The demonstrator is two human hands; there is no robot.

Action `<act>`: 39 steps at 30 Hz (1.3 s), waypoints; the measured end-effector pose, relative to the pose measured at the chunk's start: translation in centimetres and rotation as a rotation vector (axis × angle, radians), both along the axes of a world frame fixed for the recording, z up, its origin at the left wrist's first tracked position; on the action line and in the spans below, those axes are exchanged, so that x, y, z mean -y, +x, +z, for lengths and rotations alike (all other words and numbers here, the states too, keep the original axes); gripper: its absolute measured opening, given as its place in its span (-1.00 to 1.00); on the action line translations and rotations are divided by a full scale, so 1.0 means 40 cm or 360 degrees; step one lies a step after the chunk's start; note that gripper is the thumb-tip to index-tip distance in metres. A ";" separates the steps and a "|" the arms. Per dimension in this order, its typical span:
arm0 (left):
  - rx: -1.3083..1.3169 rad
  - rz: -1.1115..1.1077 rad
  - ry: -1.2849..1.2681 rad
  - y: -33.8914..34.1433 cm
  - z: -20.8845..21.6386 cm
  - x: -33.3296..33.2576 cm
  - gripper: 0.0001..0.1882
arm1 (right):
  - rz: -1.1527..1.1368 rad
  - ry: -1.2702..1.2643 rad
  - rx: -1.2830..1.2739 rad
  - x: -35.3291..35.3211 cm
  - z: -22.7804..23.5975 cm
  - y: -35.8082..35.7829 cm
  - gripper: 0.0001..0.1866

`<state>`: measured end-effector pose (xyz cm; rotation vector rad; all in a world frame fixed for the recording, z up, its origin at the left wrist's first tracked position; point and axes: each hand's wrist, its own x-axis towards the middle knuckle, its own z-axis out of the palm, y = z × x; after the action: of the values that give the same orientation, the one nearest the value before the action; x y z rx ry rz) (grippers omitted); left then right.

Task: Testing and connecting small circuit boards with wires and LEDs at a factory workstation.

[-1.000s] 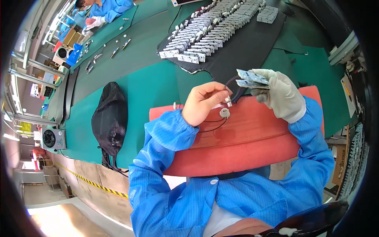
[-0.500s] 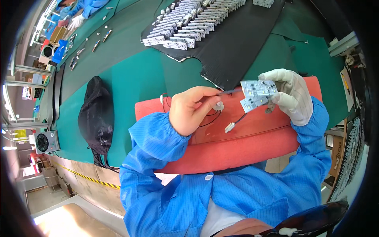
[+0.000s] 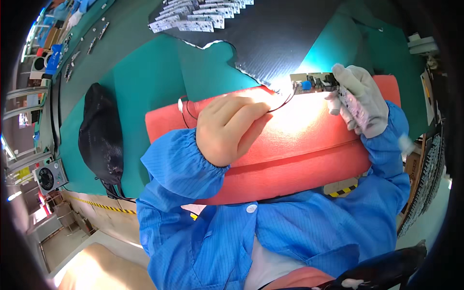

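Observation:
My gloved right hand (image 3: 360,99) is closed on two circuit boards above the red cushion. One circuit board (image 3: 319,81), showing dark components and a blue round part, sticks out past its fingertips. The other board (image 3: 355,110), white and slightly blurred, lies against the palm. My bare left hand (image 3: 231,126) pinches a thin dark wire (image 3: 288,102) that runs up to the first board; its fingertips are partly hidden. Strong white light falls on the red cushion (image 3: 275,166) below that board.
Rows of white circuit boards (image 3: 195,24) stand on a black sheet (image 3: 270,41) across the green table (image 3: 159,63). A black mesh bag (image 3: 101,135) lies at the left, near a small fan unit (image 3: 47,178). A thin wire with a white connector (image 3: 181,104) rests on the cushion's left end.
The first board has turned edge-on, and bright light now shines beneath it. The second board has shifted into the right palm. The view has moved slightly.

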<state>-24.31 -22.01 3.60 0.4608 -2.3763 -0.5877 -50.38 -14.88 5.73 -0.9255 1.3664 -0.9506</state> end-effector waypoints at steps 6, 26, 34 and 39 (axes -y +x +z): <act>-0.0160 0.0012 0.0034 -0.005 -0.013 0.008 -0.77 | -0.0228 0.0308 -0.0191 0.006 0.027 0.025 -0.44; -0.0178 -0.0029 -0.0007 -0.008 -0.020 0.011 -0.75 | -0.0190 0.0032 -0.0127 -0.015 -0.008 0.001 -0.46; -0.0188 -0.0017 -0.0044 -0.008 -0.024 0.018 -0.72 | -0.0144 -0.0081 -0.0136 -0.011 -0.043 -0.025 -0.48; -0.0070 0.0065 0.0164 -0.010 -0.009 0.010 -0.69 | 0.0034 -0.0077 -0.0143 -0.004 -0.020 -0.028 -0.49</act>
<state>-24.70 -22.43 3.26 0.5351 -2.2974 -0.6968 -51.50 -14.71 4.94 -1.0280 1.4115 -0.9386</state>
